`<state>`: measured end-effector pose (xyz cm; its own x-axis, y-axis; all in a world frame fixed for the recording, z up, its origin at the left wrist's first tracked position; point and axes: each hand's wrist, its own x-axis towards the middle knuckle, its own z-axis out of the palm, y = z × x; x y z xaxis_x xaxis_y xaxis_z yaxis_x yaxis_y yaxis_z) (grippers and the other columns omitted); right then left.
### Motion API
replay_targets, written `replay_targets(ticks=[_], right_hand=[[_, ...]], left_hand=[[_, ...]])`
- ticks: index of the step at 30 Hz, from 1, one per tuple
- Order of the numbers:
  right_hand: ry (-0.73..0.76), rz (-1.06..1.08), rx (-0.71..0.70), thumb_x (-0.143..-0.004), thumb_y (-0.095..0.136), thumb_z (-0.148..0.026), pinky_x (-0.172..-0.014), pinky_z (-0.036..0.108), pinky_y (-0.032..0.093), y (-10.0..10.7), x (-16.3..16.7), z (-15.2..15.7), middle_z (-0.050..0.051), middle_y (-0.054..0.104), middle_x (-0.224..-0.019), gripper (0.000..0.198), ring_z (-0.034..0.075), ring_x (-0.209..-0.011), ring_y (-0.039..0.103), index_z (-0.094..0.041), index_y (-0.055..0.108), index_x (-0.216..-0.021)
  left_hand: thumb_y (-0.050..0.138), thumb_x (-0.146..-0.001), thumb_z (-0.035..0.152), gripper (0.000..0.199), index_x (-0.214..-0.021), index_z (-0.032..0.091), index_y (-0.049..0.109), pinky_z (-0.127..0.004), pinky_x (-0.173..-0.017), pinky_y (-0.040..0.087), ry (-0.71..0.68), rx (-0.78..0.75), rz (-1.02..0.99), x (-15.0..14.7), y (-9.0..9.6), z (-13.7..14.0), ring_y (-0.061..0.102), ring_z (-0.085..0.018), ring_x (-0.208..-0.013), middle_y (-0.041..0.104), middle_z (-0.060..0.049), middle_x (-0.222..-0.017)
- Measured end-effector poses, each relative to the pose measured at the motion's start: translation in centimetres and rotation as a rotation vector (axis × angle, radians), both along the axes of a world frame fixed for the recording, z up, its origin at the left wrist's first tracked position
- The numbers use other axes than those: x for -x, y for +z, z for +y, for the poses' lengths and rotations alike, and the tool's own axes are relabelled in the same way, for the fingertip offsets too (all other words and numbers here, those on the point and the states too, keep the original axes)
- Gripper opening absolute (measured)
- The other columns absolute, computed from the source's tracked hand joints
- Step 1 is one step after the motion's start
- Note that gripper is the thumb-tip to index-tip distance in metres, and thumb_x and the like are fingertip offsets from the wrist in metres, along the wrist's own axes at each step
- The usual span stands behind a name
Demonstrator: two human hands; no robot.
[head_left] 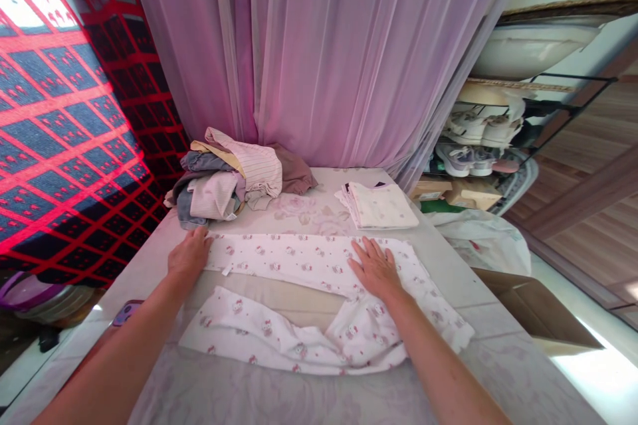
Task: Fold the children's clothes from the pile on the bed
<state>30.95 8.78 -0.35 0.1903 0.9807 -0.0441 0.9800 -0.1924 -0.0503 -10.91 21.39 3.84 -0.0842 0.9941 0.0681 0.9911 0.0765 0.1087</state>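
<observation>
A pair of white child's pants [299,259] with a small cartoon-cat print lies spread on the table, its two legs apart and pointing left. My left hand [189,254] rests at the hem of the far leg, fingers extended over its left end. Flat on the upper part of the same leg lies my right hand [376,269], with its fingers spread. The near leg is rumpled and bends toward me. Beyond the pants, to the right, sits a folded stack of white clothes [381,206]. A loose heap of clothes [229,176] lies at the back left.
The table [319,398] has a pale floral cover. A purple curtain [323,60] hangs behind it, and a red and black checked cloth [74,113] hangs at left. Shoes [478,129] stand on a rack at right, above a cardboard box [528,305]. A phone [127,312] lies near my left forearm.
</observation>
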Motion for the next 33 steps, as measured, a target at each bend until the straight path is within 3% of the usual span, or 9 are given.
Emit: replay_targets(ticks=[4, 6, 8, 9, 11, 13, 17, 26, 33], right_hand=[[-0.001, 0.016, 0.012, -0.096, 0.030, -0.046, -0.112, 0.059, 0.013, 0.9, 1.1, 0.2, 0.008, 0.025, -0.157, 0.054, 0.028, -0.144, 0.019, -0.026, 0.036, -0.146], [0.081, 0.047, -0.020, -0.097, 0.028, -0.041, -0.114, 0.057, 0.008, 1.5, 3.1, 0.8, 0.008, 0.026, -0.156, 0.054, 0.026, -0.144, 0.018, -0.024, 0.036, -0.147], [0.248, 0.131, -0.028, -0.097, 0.026, -0.039, -0.116, 0.051, 0.007, 2.1, 5.8, 1.6, 0.005, 0.025, -0.157, 0.054, 0.022, -0.145, 0.015, -0.023, 0.032, -0.148], [0.336, 0.191, 0.000, -0.098, 0.025, -0.040, -0.117, 0.048, 0.010, 2.2, 7.2, 2.1, 0.004, 0.023, -0.158, 0.054, 0.020, -0.145, 0.015, -0.023, 0.032, -0.148], [0.457, 0.262, 0.056, -0.098, 0.025, -0.042, -0.117, 0.047, 0.010, 2.3, 9.1, 3.1, 0.003, 0.021, -0.158, 0.055, 0.018, -0.145, 0.014, -0.023, 0.031, -0.149], [0.480, 0.273, 0.081, -0.098, 0.024, -0.043, -0.117, 0.048, 0.007, 2.2, 9.6, 3.8, 0.003, 0.020, -0.158, 0.056, 0.018, -0.145, 0.014, -0.021, 0.029, -0.149], [0.385, 0.214, 0.085, -0.097, 0.023, -0.044, -0.117, 0.047, 0.006, 1.7, 6.5, 3.8, 0.004, 0.019, -0.158, 0.058, 0.018, -0.146, 0.012, -0.020, 0.028, -0.150], [0.027, 0.013, -0.006, -0.098, 0.021, -0.042, -0.117, 0.047, 0.011, 0.6, -3.1, -0.1, 0.007, 0.024, -0.157, 0.057, 0.021, -0.144, 0.018, -0.020, 0.030, -0.149], [-0.086, -0.036, 0.037, -0.098, 0.025, -0.042, -0.116, 0.049, 0.013, 0.5, -5.9, -1.5, 0.006, 0.024, -0.157, 0.055, 0.021, -0.144, 0.021, -0.022, 0.029, -0.149]], left_hand=[[0.041, -0.090, 0.029, 0.038, -0.124, 0.017, 0.055, -0.044, -0.093, 0.045, -0.110, -0.200, 0.026, -1.7, -0.2, -0.6, 0.055, -0.033, -0.115, 0.054, -0.016, -0.133], [0.041, -0.090, 0.025, 0.035, -0.116, 0.017, 0.062, -0.044, -0.103, 0.039, -0.291, -0.228, 0.024, -4.1, -0.5, -1.2, 0.052, -0.031, -0.121, 0.055, -0.013, -0.135], [0.040, -0.092, 0.028, 0.035, -0.115, 0.020, 0.065, -0.043, -0.108, 0.035, -0.559, -0.109, 0.005, -6.9, -1.2, -1.8, 0.052, -0.027, -0.122, 0.061, -0.009, -0.131], [0.040, -0.093, 0.032, 0.037, -0.121, 0.021, 0.062, -0.045, -0.110, 0.032, -0.629, -0.078, -0.012, -8.2, -1.7, -2.1, 0.049, -0.027, -0.127, 0.058, -0.008, -0.135], [0.040, -0.094, 0.038, 0.042, -0.131, 0.023, 0.055, -0.049, -0.111, 0.030, -0.655, -0.042, -0.020, -10.3, -2.8, -2.5, 0.042, -0.029, -0.134, 0.051, -0.008, -0.143], [0.040, -0.094, 0.041, 0.047, -0.137, 0.024, 0.049, -0.053, -0.111, 0.028, -0.627, -0.044, -0.010, -11.2, -3.8, -2.7, 0.036, -0.030, -0.138, 0.043, -0.009, -0.148], [0.038, -0.094, 0.045, 0.052, -0.141, 0.023, 0.044, -0.055, -0.112, 0.023, -0.600, -0.052, 0.038, -11.0, -4.6, -2.5, 0.032, -0.031, -0.140, 0.037, -0.009, -0.152], [0.038, -0.094, 0.046, 0.055, -0.142, 0.021, 0.044, -0.054, -0.112, 0.024, -0.582, -0.061, 0.095, -11.2, -4.4, -2.5, 0.033, -0.031, -0.139, 0.038, -0.009, -0.151], [0.039, -0.093, 0.047, 0.057, -0.142, 0.019, 0.043, -0.052, -0.112, 0.024, -0.569, -0.073, 0.123, -11.2, -4.5, -2.4, 0.033, -0.030, -0.139, 0.038, -0.010, -0.151]])
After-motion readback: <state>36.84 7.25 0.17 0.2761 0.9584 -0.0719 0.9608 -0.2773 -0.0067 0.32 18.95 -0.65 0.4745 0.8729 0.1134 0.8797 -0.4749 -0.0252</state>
